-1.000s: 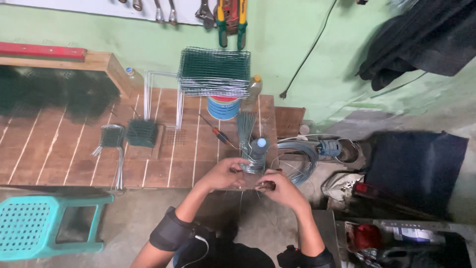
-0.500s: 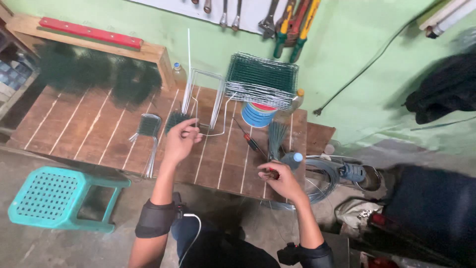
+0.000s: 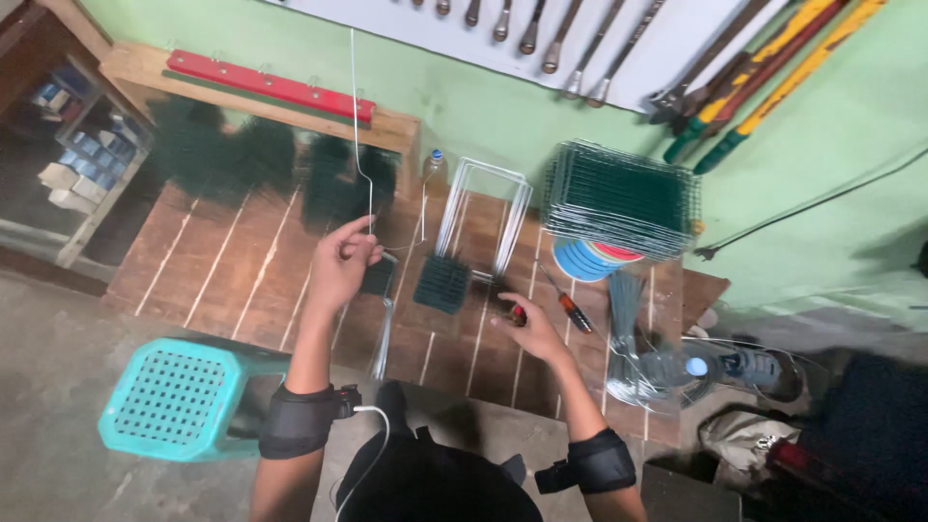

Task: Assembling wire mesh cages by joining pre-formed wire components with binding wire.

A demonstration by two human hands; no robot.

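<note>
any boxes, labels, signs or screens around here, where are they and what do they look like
small boxes: shelf at far left, stacked, blue and pale, blurred
clear bottle: lying on the bench at right, blue cap, label too blurred to describe
small bottle: standing at the back of the bench, blue cap
No signs or screens in view.

single head view, steeply down, mid-range
</note>
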